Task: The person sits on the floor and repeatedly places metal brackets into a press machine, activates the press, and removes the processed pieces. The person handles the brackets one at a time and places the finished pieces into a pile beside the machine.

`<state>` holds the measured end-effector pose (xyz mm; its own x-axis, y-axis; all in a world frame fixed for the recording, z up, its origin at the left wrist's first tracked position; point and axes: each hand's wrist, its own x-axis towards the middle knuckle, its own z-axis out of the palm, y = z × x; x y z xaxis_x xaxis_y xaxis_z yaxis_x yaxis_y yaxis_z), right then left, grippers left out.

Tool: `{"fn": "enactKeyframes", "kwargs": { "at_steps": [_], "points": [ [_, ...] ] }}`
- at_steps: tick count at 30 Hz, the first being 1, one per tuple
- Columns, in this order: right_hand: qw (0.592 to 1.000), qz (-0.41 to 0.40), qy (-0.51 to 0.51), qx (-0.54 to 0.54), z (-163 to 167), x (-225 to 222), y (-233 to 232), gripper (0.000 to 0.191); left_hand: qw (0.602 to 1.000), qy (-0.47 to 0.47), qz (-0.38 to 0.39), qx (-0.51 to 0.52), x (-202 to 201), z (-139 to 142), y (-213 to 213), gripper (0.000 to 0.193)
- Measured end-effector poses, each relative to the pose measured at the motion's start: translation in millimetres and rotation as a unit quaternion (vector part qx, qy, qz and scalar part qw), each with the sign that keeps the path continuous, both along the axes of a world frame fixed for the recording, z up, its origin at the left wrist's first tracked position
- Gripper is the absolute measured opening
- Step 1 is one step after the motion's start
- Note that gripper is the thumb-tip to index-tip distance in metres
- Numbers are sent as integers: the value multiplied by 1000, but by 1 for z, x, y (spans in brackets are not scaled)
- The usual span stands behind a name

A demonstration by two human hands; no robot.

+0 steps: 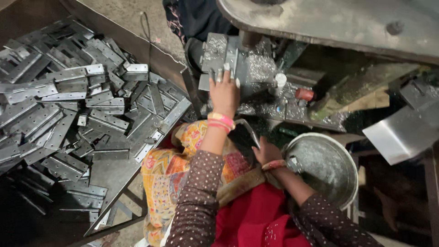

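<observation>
Nearest the camera, dotted brown sleeves and red cloth are seen, with a patterned yellow cloth [167,176] spread over the lap. The right hand [266,152] is lowered beside a round metal pan [340,176] at the person's right; it is partly hidden behind the forearm, so whether it is closed or loose cannot be told. A curved thin metal piece [249,129] lies just beside it.

Further out, the left hand [224,93], banded with pink and orange bangles, is stretched forward with its fingers spread fairly wide and laid flat upon a grey metal hinge plate [219,59]. The plate is seated on the press bed, below the heavy grey machine arm [329,23]. It appears dull silver, flat and rectangular, with small punched holes and a rolled knuckle edge; bright metal chips are scattered around it. A small white cylinder [280,80] and a red one [304,94] stand near on the worktop.

To the left, a tray [132,43] is filled with a jumbled heap of like hinge plates [68,105], long and short.
</observation>
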<state>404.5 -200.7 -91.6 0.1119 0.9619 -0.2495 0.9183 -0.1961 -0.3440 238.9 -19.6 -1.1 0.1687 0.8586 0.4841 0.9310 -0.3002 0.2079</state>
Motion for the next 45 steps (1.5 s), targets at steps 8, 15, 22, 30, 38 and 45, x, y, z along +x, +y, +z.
{"fn": "enactKeyframes", "kwargs": {
  "at_steps": [8, 15, 22, 30, 38, 45],
  "points": [
    [991, 112, -39, -66, 25, 18, 43, 81, 996, -2, -6, 90, -1, -7, -11, 30],
    [998, 43, -22, -49, 5, 7, 12, 63, 1000, 5, -15, -25, 14, -1, 9, 25],
    [993, 78, -9, -85, 11, 14, 28, 67, 999, 9, -29, -11, 5, 3, -8, 26],
    [997, 75, -1, -29, 28, 14, 34, 61, 999, 21, -16, -45, 9, 12, 35, 31],
    [998, -13, -51, -22, -30, 7, 12, 60, 999, 7, -25, 44, 16, -12, 18, 23],
    [995, 66, -51, -57, 9, 34, 64, 68, 966, -244, 69, 47, -157, -34, -27, 22]
  ]
}}
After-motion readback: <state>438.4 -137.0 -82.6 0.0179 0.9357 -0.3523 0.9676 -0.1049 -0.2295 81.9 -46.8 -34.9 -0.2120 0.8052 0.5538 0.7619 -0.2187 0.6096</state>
